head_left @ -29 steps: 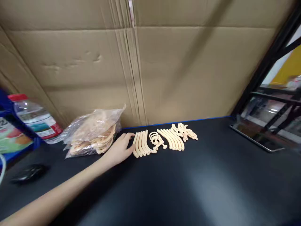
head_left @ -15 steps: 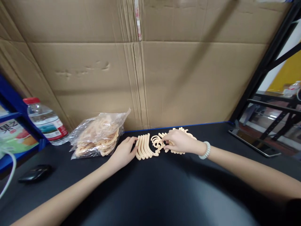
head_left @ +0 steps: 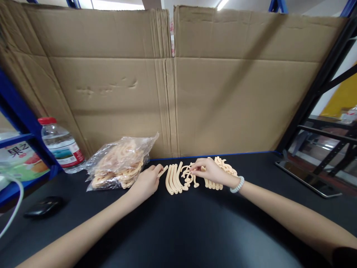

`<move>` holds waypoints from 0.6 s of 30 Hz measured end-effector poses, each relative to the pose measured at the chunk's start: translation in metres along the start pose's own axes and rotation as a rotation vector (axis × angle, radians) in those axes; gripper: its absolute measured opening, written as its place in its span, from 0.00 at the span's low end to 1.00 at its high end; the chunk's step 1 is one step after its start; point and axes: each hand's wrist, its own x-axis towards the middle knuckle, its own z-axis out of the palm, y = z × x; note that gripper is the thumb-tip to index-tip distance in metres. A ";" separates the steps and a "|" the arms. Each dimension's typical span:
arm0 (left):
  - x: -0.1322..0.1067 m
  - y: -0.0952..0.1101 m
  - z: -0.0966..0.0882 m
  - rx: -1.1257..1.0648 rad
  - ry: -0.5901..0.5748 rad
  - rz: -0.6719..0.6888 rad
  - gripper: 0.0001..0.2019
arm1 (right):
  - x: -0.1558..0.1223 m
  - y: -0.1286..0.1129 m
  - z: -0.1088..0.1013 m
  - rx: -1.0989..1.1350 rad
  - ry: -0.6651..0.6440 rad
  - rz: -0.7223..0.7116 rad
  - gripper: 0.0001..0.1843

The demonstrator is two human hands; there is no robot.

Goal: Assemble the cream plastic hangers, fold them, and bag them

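Note:
My left hand (head_left: 147,181) is closed on a beige curved strip (head_left: 164,171), which sticks out past the fingertips. Just right of it, several similar long strips (head_left: 173,179) lie side by side on the black table. My right hand (head_left: 208,170), with a pale coiled band at the wrist, hovers over small curved beige pieces (head_left: 187,178). Its thumb and finger are pinched together; what they hold, if anything, is too small to make out. More beige pieces (head_left: 227,166) lie behind and beyond the right hand, with a row of short strips (head_left: 214,185) partly under it.
A clear plastic bag (head_left: 117,163) full of beige pieces lies left of my left hand. Farther left are a water bottle (head_left: 63,145) with a red cap and a black mouse (head_left: 44,207). A cardboard wall (head_left: 251,100) closes the back. A dark tablet-like device (head_left: 306,178) lies at right.
My left hand has picked a strip from the left end of the row and tilted it. My right hand stays over the small pieces. The view has tipped upward slightly.

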 end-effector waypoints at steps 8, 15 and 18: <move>0.001 0.016 -0.011 -0.425 0.004 -0.056 0.17 | -0.015 -0.001 -0.016 0.056 0.117 0.090 0.12; -0.033 0.063 0.025 -0.833 0.025 -0.037 0.14 | -0.026 -0.010 -0.009 -0.149 0.104 0.036 0.10; -0.051 0.075 0.034 -0.929 0.017 -0.036 0.13 | -0.023 -0.008 -0.003 -0.212 0.064 -0.018 0.13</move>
